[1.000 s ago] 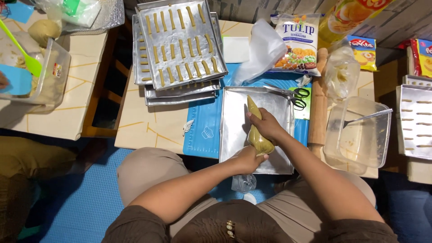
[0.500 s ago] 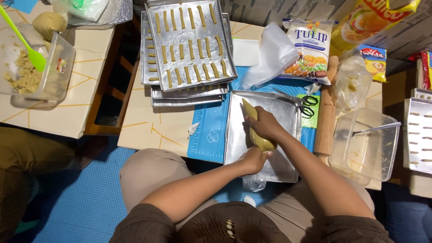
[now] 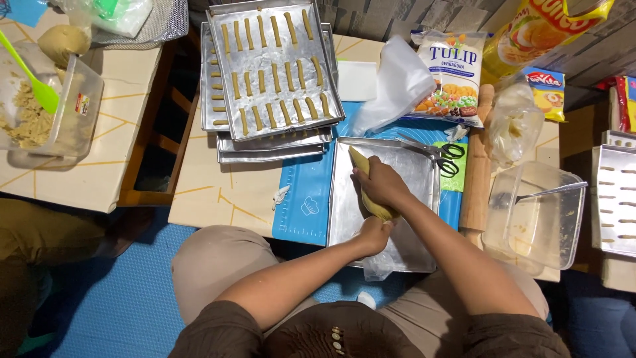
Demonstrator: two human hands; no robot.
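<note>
A piping bag (image 3: 363,174) filled with tan dough lies tilted over an empty metal baking tray (image 3: 411,178). My right hand (image 3: 383,183) wraps around the bag's middle. My left hand (image 3: 374,234) grips its twisted back end near the tray's front edge. The bag's tip points toward the tray's far left corner. The tray rests on a blue silicone mat (image 3: 304,192) on a low tiled table (image 3: 218,189).
A stack of trays (image 3: 270,73) with piped dough sticks sits behind the mat. Scissors (image 3: 437,152), a rolling pin (image 3: 478,169), a clear tub with a spoon (image 3: 538,212) and flour packets (image 3: 450,76) lie right. At left, a dough tub with green spatula (image 3: 40,99).
The camera view shifted slightly. Both hands stay on the piping bag over the tray, with little visible movement.
</note>
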